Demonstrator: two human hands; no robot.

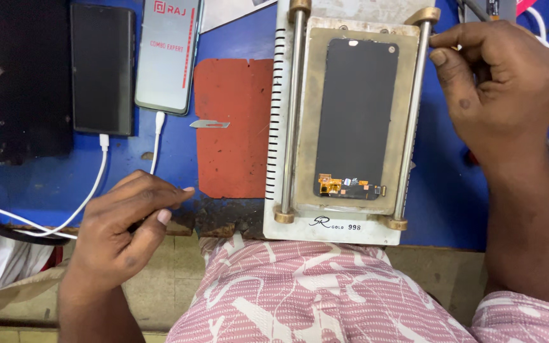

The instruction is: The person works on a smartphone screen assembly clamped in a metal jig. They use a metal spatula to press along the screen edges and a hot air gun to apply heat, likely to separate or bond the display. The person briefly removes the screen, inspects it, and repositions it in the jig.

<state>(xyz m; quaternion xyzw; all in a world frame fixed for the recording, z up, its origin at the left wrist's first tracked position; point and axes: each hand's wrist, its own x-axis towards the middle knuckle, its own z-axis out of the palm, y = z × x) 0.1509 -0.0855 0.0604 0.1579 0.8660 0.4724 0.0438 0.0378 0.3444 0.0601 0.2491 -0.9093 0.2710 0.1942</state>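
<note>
Two bare hands | right hand (500,76) pinches separator machine's (344,127) right rail (414,121) (black phone screen (355,117) between rails) | left hand (125,222) loosely curled, empty, near white cable (90,190)

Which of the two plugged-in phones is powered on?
The right phone is on: its screen is lit, showing graphics. The left phone shows a black screen, so off or asleep.

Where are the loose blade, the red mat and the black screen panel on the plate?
Loose blade (210,124): head view, middle of its metal body.
Red mat (233,127): head view, bare centre of the mat.
Black screen panel (356,108): head view, middle of the dark glass.
</note>
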